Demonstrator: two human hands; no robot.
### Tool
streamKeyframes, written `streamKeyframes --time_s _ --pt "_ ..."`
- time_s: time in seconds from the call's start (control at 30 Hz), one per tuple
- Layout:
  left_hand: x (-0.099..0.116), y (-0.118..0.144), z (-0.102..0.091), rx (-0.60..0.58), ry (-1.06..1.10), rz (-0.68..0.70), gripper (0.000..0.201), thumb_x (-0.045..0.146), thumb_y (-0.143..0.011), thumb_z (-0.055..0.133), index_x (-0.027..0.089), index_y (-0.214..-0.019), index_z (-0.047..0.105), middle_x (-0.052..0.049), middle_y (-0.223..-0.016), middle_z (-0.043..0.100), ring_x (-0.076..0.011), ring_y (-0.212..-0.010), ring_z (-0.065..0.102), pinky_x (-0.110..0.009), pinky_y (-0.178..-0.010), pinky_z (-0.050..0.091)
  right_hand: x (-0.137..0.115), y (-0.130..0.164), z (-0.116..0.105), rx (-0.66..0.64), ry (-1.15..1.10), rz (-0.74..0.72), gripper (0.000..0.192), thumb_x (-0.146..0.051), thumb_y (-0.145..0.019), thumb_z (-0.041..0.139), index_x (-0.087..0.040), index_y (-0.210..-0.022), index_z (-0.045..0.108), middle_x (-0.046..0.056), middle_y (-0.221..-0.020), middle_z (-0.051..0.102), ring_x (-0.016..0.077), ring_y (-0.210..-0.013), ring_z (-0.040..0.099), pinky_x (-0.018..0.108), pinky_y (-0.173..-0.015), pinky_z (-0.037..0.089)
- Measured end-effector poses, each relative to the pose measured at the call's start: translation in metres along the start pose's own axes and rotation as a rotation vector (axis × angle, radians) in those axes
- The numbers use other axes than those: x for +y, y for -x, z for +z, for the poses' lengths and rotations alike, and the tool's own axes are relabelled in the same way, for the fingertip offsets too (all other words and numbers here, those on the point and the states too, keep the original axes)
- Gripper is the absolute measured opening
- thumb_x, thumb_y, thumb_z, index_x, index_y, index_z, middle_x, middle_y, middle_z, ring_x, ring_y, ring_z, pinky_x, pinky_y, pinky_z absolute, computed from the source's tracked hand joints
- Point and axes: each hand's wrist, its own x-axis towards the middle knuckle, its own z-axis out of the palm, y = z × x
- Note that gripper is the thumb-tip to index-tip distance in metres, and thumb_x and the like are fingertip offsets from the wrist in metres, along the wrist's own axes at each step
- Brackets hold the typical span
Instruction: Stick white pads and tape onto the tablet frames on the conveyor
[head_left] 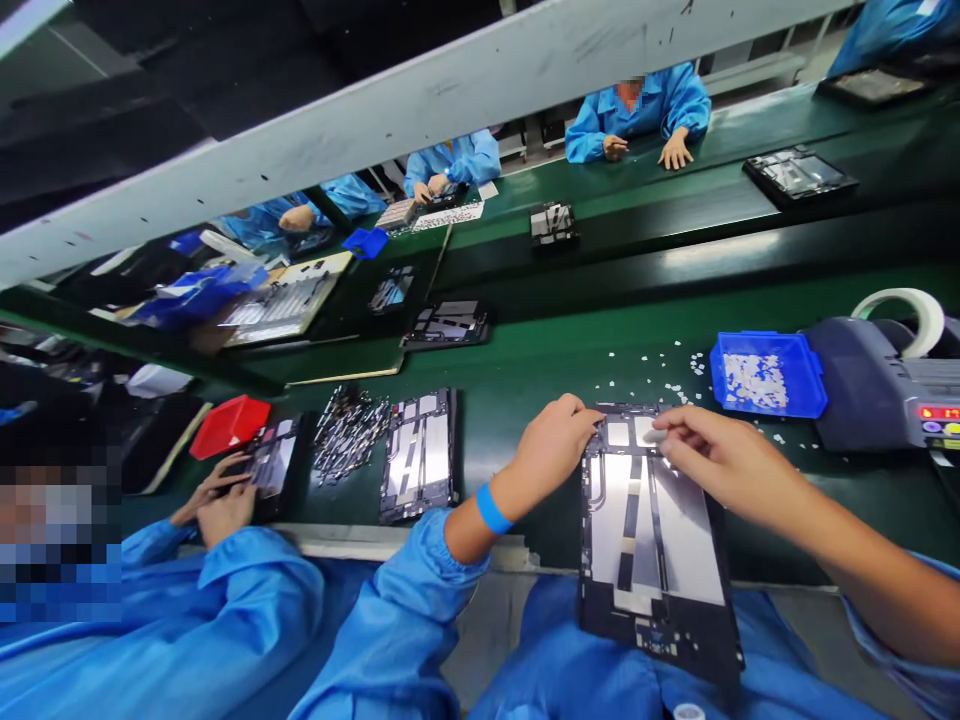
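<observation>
Head view: opened tablet-like device (694, 530) lies at the near edge of the green bench (540, 370), its lower end jutting past the edge over the lap. Left hand (556, 432), fingers curled at its upper-left corner; cannot tell whether they grip it. Right hand (701, 448), fingers bent, tips at a pale square on the upper right; cannot tell if anything is pinched. Blue tray (811, 385) of white scraps beyond, near tape dispenser (859, 375).
</observation>
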Motion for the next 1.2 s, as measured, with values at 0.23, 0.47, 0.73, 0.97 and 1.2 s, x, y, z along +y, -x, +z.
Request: streamKeyframes --time_s 0.23,0.47,0.73,0.97,1.2 --pt "-0.011 0.011 0.014 0.123 0.164 0.0 0.019 0.015 -0.102 0.051 0.021 -0.101 0.069 -0.006 -0.1 0.066 -0.0207 -0.097 0.062 -0.034 -0.089 0.052 -0.011 -0.06 0.033 -0.059 0.132 -0.119 0.026 -0.02 -0.095 0.053 -0.022 -0.109 0.075 0.004 -0.102 0.08 0.0214 -0.093 0.074 0.032 -0.084 0.052" --pt "-0.014 0.009 0.018 0.12 0.077 -0.013 0.032 0.018 -0.103 0.053 0.024 -0.13 0.068 -0.008 -0.114 0.066 -0.0233 -0.106 0.062 -0.037 -0.093 0.052 -0.008 -0.082 0.041 -0.027 0.177 -0.141 0.028 -0.017 -0.097 0.052 -0.02 -0.109 0.077 0.006 -0.111 0.079 0.0229 -0.105 0.072 0.033 -0.093 0.051" --pt "-0.012 0.011 0.022 0.232 0.218 0.052 0.023 0.017 -0.102 0.054 0.025 -0.105 0.076 -0.006 -0.103 0.069 -0.0207 -0.101 0.064 -0.036 -0.091 0.053 -0.007 -0.078 0.039 -0.072 0.025 -0.159 0.028 -0.017 -0.094 0.055 -0.025 -0.105 0.079 0.002 -0.111 0.08 0.0219 -0.105 0.072 0.033 -0.093 0.051" --pt "-0.002 0.01 0.034 0.386 0.534 -0.112 0.01 0.018 -0.092 0.064 0.022 -0.092 0.073 -0.005 -0.098 0.068 -0.0178 -0.092 0.064 -0.031 -0.081 0.052 -0.016 -0.077 0.043 -0.212 -0.114 -0.075 0.017 -0.021 -0.086 0.059 -0.023 -0.084 0.076 -0.002 -0.078 0.075 0.0153 -0.071 0.066 0.025 -0.063 0.044" --pt "0.02 0.025 0.025 0.227 0.673 -0.419 0.029 0.021 -0.082 0.073 0.019 -0.111 0.074 -0.001 -0.089 0.072 -0.0141 -0.074 0.06 -0.027 -0.069 0.047 -0.02 -0.07 0.045 -0.145 -0.111 -0.003 0.009 -0.024 -0.082 0.062 -0.022 -0.08 0.071 -0.001 -0.073 0.072 0.0151 -0.066 0.063 0.025 -0.059 0.042"
